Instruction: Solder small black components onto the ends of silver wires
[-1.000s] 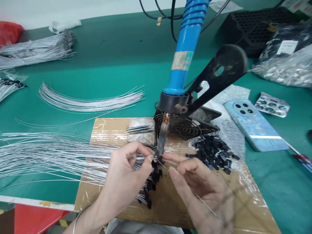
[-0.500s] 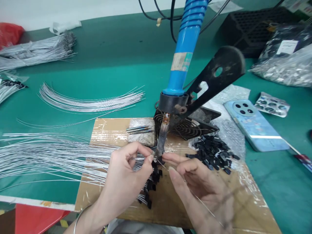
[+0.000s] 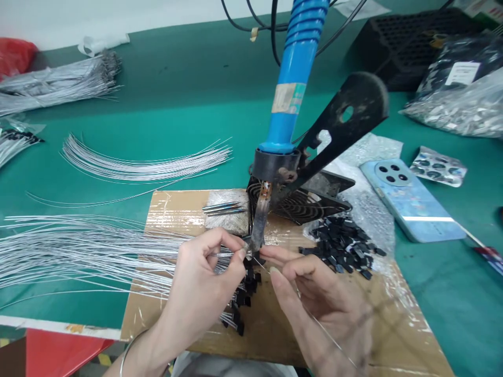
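A blue-handled soldering iron [image 3: 293, 89] stands fixed in a black stand [image 3: 341, 123], tip [image 3: 258, 235] pointing down at a taped cardboard pad [image 3: 275, 324]. My left hand [image 3: 204, 283] pinches a thin white wire with a small black part right at the tip. My right hand [image 3: 318, 309] pinches a thin solder wire [image 3: 314, 322] and holds its end to the same spot. Finished black-ended wires [image 3: 241, 296] lie under my left hand.
Loose white wires [image 3: 78, 248] fan out at the left, another bunch [image 3: 145, 165] lies further back. A heap of small black parts [image 3: 341, 246] lies right of the iron. A blue phone [image 3: 411, 201], plastic bags [image 3: 456, 104] and a black tray [image 3: 408, 42] lie at the right.
Almost nothing has changed: both hands stay at the iron's tip, and the view has shifted slightly.
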Available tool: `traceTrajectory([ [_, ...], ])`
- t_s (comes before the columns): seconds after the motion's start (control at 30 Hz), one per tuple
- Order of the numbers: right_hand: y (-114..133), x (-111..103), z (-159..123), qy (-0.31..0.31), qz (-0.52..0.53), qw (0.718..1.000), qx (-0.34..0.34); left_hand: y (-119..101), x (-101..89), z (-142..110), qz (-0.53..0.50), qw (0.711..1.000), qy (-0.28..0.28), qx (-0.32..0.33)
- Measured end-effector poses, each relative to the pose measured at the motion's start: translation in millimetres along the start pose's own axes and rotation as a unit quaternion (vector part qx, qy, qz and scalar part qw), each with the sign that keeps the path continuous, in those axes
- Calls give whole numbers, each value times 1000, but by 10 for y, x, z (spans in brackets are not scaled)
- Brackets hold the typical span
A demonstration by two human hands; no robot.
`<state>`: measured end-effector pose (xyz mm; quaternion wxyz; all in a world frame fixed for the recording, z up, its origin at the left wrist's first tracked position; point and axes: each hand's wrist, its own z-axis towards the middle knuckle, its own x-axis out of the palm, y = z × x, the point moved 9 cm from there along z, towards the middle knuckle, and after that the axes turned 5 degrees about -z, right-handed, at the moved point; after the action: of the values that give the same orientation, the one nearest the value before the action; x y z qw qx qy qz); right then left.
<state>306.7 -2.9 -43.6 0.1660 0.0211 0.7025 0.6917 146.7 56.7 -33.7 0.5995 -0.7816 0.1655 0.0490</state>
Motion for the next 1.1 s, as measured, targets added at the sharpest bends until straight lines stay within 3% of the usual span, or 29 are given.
traceTrajectory([
  [1.1, 11, 5, -16, -5, 20, 1000, -1, -29, -3, -20, 30, 1000, -6, 3],
])
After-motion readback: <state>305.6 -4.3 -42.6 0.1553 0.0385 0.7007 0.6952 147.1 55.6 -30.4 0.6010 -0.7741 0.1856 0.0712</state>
